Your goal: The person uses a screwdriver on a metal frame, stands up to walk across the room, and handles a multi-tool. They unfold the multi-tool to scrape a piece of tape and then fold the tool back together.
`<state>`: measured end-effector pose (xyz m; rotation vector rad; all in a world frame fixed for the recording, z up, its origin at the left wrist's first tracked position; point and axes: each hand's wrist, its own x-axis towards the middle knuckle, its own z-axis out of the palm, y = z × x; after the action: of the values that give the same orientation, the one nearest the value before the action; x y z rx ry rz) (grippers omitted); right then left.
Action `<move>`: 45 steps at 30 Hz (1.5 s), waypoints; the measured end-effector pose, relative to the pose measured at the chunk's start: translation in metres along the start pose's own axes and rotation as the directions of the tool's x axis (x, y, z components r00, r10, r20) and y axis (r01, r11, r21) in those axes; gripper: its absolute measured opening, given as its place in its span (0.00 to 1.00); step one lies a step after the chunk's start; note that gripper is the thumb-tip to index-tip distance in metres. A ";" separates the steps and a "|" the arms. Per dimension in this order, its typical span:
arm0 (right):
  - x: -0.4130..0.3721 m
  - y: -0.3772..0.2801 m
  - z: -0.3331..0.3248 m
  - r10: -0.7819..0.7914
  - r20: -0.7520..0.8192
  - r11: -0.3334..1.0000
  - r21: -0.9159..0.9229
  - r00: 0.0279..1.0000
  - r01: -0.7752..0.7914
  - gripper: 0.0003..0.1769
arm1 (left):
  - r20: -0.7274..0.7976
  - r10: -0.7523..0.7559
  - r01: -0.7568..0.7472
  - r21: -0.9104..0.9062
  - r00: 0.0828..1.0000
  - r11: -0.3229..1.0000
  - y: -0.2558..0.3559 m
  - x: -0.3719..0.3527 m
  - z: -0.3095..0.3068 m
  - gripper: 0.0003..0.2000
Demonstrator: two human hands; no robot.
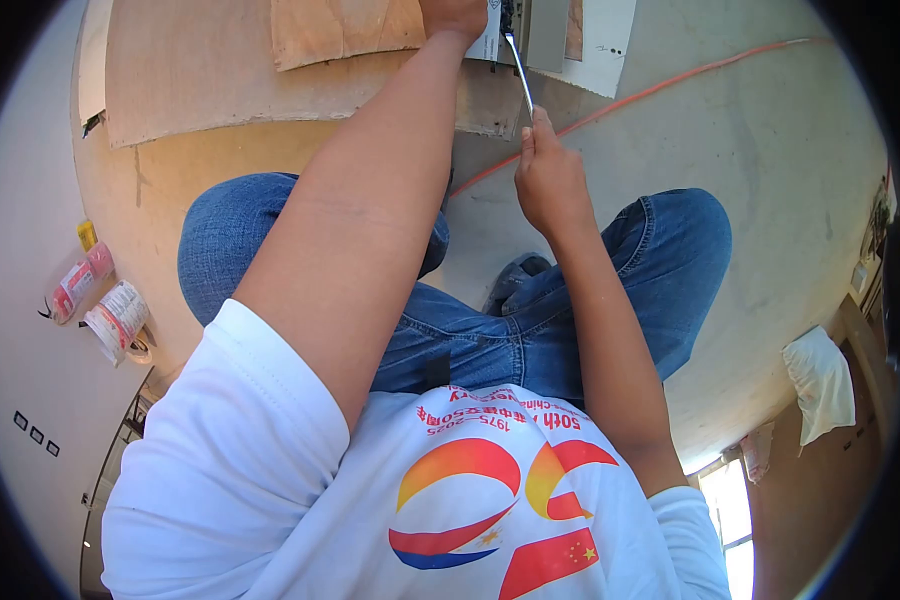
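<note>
My right hand (552, 180) is closed round the handle of a screwdriver-like tool with a slim metal shaft (521, 75); the handle is hidden in my fingers. Its far end meets a dark part (508, 18) at the top edge of the view, beside a grey panel (547, 35). Up at the same edge, my left hand (455, 17) rests by a white printed piece (485, 42), its fingers cut off by the frame. Below that hand lie plywood sheets (345, 35).
An orange hose (660, 92) runs across the concrete floor (770, 150) on the right. At the left wall stand a white bucket (118, 318) and a pink-red package (78, 282). My bent knees (685, 235) frame the floor in front of me. A white cloth (820, 385) hangs at the right.
</note>
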<state>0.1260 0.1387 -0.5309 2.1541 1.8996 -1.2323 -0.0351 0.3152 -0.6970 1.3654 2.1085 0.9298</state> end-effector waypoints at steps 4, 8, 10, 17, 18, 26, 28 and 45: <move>0.005 -0.004 -0.002 -0.010 -0.024 1.000 0.022 1.000 0.011 0.23 | 0.040 -0.043 0.043 0.014 0.998 0.999 -0.010 -0.012 0.003 0.34; 0.012 -0.006 -0.004 -0.014 -0.011 0.999 0.034 1.000 0.014 0.24 | 0.041 -0.041 0.040 0.024 0.998 0.999 0.004 -0.006 -0.007 0.33; 0.006 -0.005 -0.005 -0.001 0.007 1.000 0.030 1.000 0.001 0.24 | 0.047 -0.032 0.029 0.050 0.998 0.998 0.000 -0.013 -0.005 0.33; -0.006 -0.004 -0.002 0.010 0.014 1.000 -0.002 1.000 -0.010 0.24 | 0.042 -0.031 0.031 0.008 0.999 0.999 0.004 -0.009 -0.004 0.33; -0.005 -0.002 0.000 0.001 0.008 1.000 -0.028 1.000 -0.001 0.24 | 0.023 -0.028 0.028 0.012 0.999 1.000 0.002 -0.005 -0.002 0.33; 0.002 -0.004 -0.005 0.031 0.029 0.999 -0.034 0.999 -0.030 0.24 | 0.030 -0.073 0.073 -0.002 0.997 0.997 0.002 -0.007 -0.004 0.33; -0.001 -0.003 -0.003 0.029 0.034 0.999 -0.028 0.999 -0.028 0.24 | 0.055 -0.107 0.107 0.007 0.993 0.994 0.001 -0.015 -0.007 0.32; 0.009 -0.002 -0.005 -0.040 -0.039 0.997 0.059 0.998 0.042 0.25 | 0.055 -0.020 0.022 -0.031 0.998 0.999 0.003 -0.008 -0.005 0.33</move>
<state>0.1266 0.1486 -0.5314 2.1937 1.9559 -1.2803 -0.0340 0.3069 -0.6914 1.3356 2.0549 0.9032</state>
